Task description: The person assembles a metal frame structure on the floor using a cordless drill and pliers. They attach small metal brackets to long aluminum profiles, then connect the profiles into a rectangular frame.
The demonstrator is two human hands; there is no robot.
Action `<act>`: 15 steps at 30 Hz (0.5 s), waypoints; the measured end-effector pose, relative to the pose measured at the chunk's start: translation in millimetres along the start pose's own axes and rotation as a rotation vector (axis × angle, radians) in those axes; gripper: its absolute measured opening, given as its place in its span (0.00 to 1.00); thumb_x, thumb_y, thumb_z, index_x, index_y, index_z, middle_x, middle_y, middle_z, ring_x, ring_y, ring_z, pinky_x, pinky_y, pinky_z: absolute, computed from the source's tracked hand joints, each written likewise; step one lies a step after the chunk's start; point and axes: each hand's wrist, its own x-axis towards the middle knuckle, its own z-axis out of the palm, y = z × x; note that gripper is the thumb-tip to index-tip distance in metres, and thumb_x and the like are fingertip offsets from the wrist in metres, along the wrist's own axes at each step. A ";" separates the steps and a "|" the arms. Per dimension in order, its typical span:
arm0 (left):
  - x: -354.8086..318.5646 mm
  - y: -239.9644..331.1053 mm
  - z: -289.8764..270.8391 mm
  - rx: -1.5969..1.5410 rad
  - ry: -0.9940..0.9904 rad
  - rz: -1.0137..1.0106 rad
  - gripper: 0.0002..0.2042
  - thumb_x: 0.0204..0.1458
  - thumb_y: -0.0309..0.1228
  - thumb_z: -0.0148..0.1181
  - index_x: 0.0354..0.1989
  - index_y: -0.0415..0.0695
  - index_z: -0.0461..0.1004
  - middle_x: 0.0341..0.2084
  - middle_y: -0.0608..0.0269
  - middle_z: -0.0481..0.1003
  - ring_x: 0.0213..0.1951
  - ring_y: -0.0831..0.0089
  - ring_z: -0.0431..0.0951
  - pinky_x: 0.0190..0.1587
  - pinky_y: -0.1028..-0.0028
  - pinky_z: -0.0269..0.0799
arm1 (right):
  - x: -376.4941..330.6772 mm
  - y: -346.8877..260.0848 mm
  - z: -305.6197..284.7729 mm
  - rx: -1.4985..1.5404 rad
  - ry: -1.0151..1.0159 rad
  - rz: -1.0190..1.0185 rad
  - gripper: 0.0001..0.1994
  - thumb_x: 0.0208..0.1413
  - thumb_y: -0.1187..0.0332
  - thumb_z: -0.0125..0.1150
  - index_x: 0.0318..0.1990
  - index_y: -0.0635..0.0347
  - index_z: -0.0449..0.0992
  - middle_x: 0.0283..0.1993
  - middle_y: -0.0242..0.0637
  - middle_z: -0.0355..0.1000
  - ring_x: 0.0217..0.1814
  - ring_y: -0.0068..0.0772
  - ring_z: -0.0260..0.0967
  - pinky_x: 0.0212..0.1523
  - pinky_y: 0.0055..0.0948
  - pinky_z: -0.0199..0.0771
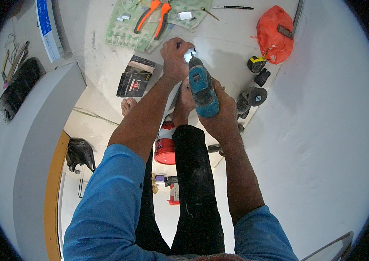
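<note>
Drill [202, 87] sits gripped in the right hand [219, 114], long axis pointing away toward a small shiny metal piece [189, 55] that the left hand [173, 58] pinches at its tip.

The tip of the blue drill [202, 88] is hidden behind the left hand [175, 58], and glare washes out the small shiny part held there. The right hand [220, 114] covers the drill's grip. The red canister [165, 148] is partly hidden between the left forearm and the black trouser leg [195, 191].

Right hand [219, 108] grips blue drill [202, 87]; left hand [175, 58] steadies.
</note>
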 end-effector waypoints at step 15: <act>-1.1 2.5 0.4 -0.001 -0.003 -0.013 0.25 0.40 0.50 0.79 0.47 0.57 0.84 0.52 0.57 0.70 0.59 0.49 0.68 0.58 0.46 0.61 | 1.7 -4.2 -4.2 -0.021 -0.043 0.046 0.31 0.58 0.78 0.70 0.70 0.64 0.71 0.52 0.53 0.85 0.55 0.45 0.86 0.55 0.42 0.86</act>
